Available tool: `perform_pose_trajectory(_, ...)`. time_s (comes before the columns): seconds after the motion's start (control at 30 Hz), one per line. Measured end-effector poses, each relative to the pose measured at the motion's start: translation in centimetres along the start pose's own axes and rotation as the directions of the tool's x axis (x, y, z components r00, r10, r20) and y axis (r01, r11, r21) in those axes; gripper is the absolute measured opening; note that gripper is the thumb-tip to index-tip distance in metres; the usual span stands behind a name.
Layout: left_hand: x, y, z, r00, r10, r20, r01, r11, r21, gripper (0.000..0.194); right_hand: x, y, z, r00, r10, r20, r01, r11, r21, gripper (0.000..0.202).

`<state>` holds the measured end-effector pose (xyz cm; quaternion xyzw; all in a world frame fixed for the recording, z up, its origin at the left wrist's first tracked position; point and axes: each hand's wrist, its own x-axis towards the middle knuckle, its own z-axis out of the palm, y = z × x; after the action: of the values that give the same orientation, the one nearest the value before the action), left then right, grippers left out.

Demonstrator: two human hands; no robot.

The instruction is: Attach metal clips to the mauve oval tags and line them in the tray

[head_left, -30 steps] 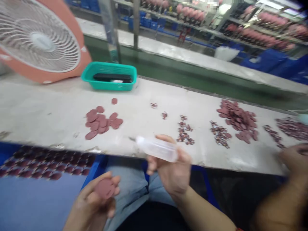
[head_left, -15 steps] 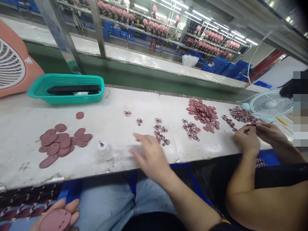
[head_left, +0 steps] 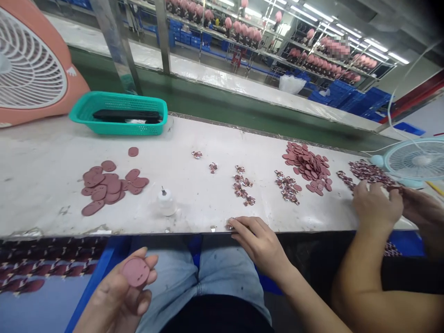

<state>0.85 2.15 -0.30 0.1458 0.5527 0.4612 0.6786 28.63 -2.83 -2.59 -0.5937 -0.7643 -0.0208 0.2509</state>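
My left hand [head_left: 121,291] is below the table edge at the lower left, holding a pink oval disc [head_left: 136,271] with small slits. At the table's front edge, my right hand [head_left: 258,238] pinches a small brown-and-white piece [head_left: 229,225] between thumb and fingers. Similar small pieces [head_left: 241,187] lie in a loose cluster beyond that hand. Left of them stands a small clear bottle [head_left: 166,202] with a dark needle tip. A pile of pink discs [head_left: 107,185] spreads over the table's left part.
A green basket [head_left: 130,128] holding dark items stands at the back left beside an orange fan [head_left: 74,83]. Farther right are another disc pile [head_left: 307,162], more small pieces [head_left: 287,187] and a co-worker's hands [head_left: 378,206]. A blue bin [head_left: 48,307] sits at the lower left.
My right hand has moved right and down to the table edge and closed on a small piece. My left hand has risen with the disc. The view has shifted left.
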Motion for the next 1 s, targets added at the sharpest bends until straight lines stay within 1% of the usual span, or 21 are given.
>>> perform_pose_trajectory(0.1,-1.0,-0.1,0.9,0.997,-0.08,-0.008,0.08,0.996,0.029,0.054,-0.1,-0.6,0.5,0.999,-0.002,-0.053,0.006,0.996,0.084,0.029)
perform_pose_trajectory(0.17,-1.3,-0.1,1.3,0.989,-0.142,0.03,0.142,0.99,0.015,0.054,0.3,-1.6,0.7,0.996,0.028,-0.085,-0.015,0.989,0.148,0.025)
perform_pose_trajectory(0.2,-1.4,-0.1,1.5,0.984,-0.166,0.061,0.166,0.986,0.003,0.053,0.6,-2.3,0.6,0.994,0.057,-0.089,-0.037,0.978,0.203,0.023)
perform_pose_trajectory(0.23,-1.5,-0.1,1.6,0.978,-0.188,0.089,0.189,0.982,-0.004,0.052,1.1,-3.0,0.4,0.992,0.104,-0.07,-0.078,0.95,0.302,0.021)
perform_pose_trajectory(0.27,-1.5,-0.2,1.6,0.971,-0.209,0.112,0.211,0.978,-0.004,0.052,1.7,-3.7,0.2,0.986,0.163,-0.024,-0.136,0.887,0.441,0.019)
perform_pose_trajectory(0.3,-1.6,-0.2,1.6,0.964,-0.229,0.132,0.231,0.973,0.001,0.051,2.3,-4.5,-0.2,0.974,0.222,0.047,-0.206,0.777,0.594,0.017)
perform_pose_trajectory(0.33,-1.6,-0.2,1.5,0.957,-0.248,0.151,0.249,0.968,0.01,0.05,2.9,-5.2,-0.5,0.955,0.263,0.136,-0.277,0.63,0.726,0.015)
perform_pose_trajectory(0.37,-1.6,-0.2,1.3,0.948,-0.265,0.174,0.265,0.964,0.02,0.049,3.6,-5.9,-0.8,0.936,0.275,0.219,-0.331,0.48,0.812,0.014)
perform_pose_trajectory(0.4,-1.7,-0.3,1.1,0.94,-0.276,0.201,0.275,0.961,0.029,0.047,4.3,-6.5,-1.0,0.924,0.262,0.278,-0.362,0.373,0.854,0.014)
perform_pose_trajectory(0.43,-1.7,-0.3,0.9,0.932,-0.278,0.23,0.278,0.96,0.037,0.044,4.8,-7.0,-1.3,0.924,0.238,0.299,-0.367,0.338,0.867,0.015)
perform_pose_trajectory(0.47,-1.8,-0.2,0.6,0.925,-0.276,0.26,0.274,0.961,0.043,0.042,5.4,-7.5,-1.4,0.931,0.21,0.297,-0.356,0.352,0.866,0.017)
perform_pose_trajectory(0.6,-2.0,-0.1,-0.3,0.904,-0.238,0.354,0.24,0.97,0.041,0.037,6.6,-9.0,-1.6,0.971,0.105,0.217,-0.239,0.519,0.82,0.02)
perform_pose_trajectory(0.7,-2.1,0.0,-0.8,0.888,-0.224,0.401,0.231,0.972,0.032,0.037,6.8,-9.6,-1.5,0.982,0.029,0.188,-0.168,0.595,0.786,0.019)
perform_pose_trajectory(0.77,-2.0,0.0,-1.1,0.879,-0.225,0.421,0.236,0.971,0.027,0.037,6.9,-9.8,-1.4,0.982,-0.011,0.189,-0.14,0.63,0.764,0.018)
perform_pose_trajectory(0.83,-2.0,0.0,-1.2,0.878,-0.227,0.421,0.242,0.97,0.018,0.036,7.1,-9.9,-1.4,0.982,-0.05,0.185,-0.107,0.655,0.748,0.018)
perform_pose_trajectory(0.93,-1.8,0.0,-1.3,0.879,-0.243,0.41,0.257,0.966,0.022,0.034,7.4,-9.8,-1.4,0.98,-0.102,0.173,-0.06,0.671,0.739,0.018)
perform_pose_trajectory(1.0,-1.7,0.0,-1.3,0.877,-0.253,0.409,0.262,0.964,0.033,0.037,7.6,-9.8,-1.5,0.975,-0.131,0.179,-0.042,0.683,0.73,0.018)
